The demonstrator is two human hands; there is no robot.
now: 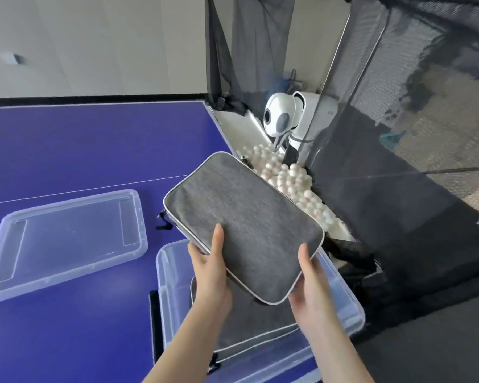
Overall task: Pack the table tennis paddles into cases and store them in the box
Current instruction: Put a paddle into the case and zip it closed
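Both forearms reached in from 6 o'clock. The left hand (210,269) and right hand (307,283) each grasped the grey case (241,222), thumbs on top and fingers underneath. Held above the clear box (174,299) and a second case (249,324) inside it, its long axis ran roughly from 10 to 4 o'clock.

The held case (244,225) hides much of the lower case (249,323) lying in the box (174,294).
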